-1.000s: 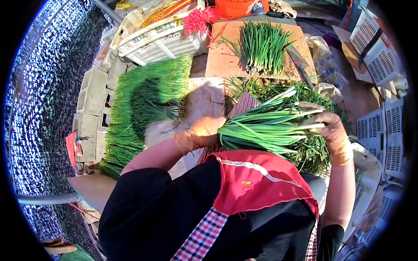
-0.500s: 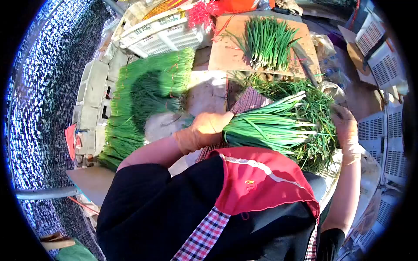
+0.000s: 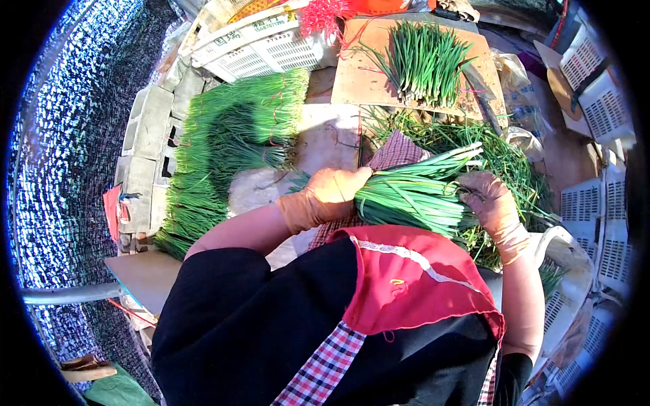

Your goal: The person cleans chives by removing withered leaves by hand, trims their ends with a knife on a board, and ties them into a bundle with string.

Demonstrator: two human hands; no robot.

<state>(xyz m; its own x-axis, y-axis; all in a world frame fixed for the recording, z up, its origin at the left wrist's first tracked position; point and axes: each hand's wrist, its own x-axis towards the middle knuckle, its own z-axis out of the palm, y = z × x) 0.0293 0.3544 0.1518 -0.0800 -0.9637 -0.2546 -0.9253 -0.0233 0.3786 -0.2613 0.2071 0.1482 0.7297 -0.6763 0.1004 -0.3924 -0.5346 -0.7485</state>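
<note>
My gloved left hand (image 3: 332, 193) is closed round the leafy end of a bunch of green stalks (image 3: 413, 196), held sideways above my lap. My gloved right hand (image 3: 489, 199) is at the pale root ends on the right, with its fingers bent against the stalks. Whether it grips any of them is hard to tell. Beneath and behind the bunch lies a loose heap of greens (image 3: 514, 169), and a checked cloth (image 3: 399, 150) shows beside it.
Tied green bundles (image 3: 203, 169) lie in rows at the left, beside grey blocks (image 3: 145, 145). Ahead, a board (image 3: 352, 78) bears loose stalks (image 3: 430, 64) and a knife (image 3: 489, 111). White crates (image 3: 271, 54) stand behind and at the right.
My right hand moved right, away from the root ends, then came back left to them. My left hand has kept hold of the bunch. The whole view has shifted slightly.
</note>
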